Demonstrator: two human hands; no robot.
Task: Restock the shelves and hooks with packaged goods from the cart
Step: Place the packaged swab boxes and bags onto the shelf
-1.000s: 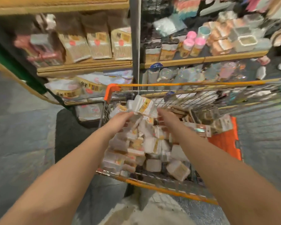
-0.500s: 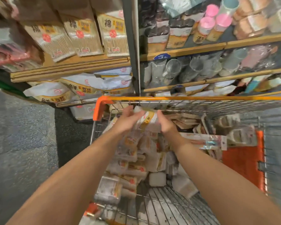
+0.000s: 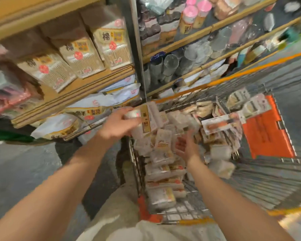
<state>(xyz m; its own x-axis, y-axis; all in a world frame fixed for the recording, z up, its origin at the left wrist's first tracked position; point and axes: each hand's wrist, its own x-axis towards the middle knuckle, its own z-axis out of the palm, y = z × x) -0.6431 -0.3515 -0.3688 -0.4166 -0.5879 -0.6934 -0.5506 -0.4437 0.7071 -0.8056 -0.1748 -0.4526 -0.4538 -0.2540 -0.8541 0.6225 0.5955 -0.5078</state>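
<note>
My left hand (image 3: 117, 125) grips a clear packet with a yellow label (image 3: 147, 119), lifted above the far left corner of the wire cart (image 3: 261, 181). My right hand (image 3: 187, 146) hovers open, palm up, over the heap of similar white packets (image 3: 161, 169) inside the cart, holding nothing. The shelves (image 3: 87, 84) to the left carry cotton swab packs (image 3: 115, 47) and white bagged goods (image 3: 59, 123) on the level below.
An orange plastic flap (image 3: 266, 134) lines the cart's right side, with carded items (image 3: 221, 121) leaning near it. A metal upright post (image 3: 137, 49) divides the shelving; jars and clear cups (image 3: 170, 64) fill the right bay. Grey floor lies at left.
Both hands held the packet at the cart's far edge before. Now only my left hand holds it, raised leftward, while my right hand has let go and dropped back over the heap.
</note>
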